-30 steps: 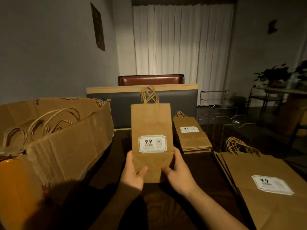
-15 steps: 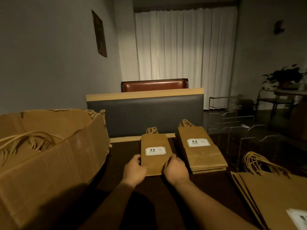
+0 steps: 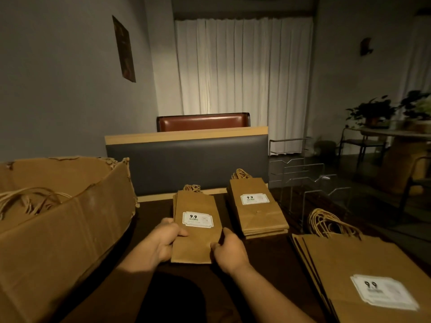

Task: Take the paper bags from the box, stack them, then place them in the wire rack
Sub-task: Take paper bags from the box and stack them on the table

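Note:
A small stack of flat brown paper bags with a white "9.9" label lies on the dark table in front of me. My left hand grips its left edge, thumb on top. My right hand holds its lower right edge. A second small stack lies just to the right. A stack of larger bags fills the near right. The torn cardboard box at the left shows bag handles inside. The wire rack stands behind the stacks at the right.
A dark padded bench back runs along the table's far edge, with a brown chair behind it. A side table with plants stands at the far right. White curtains hang at the back.
The bags I held upright a second ago went down flat onto the table. Since half a second ago the stack sits nearer to me, with both hands still at its sides.

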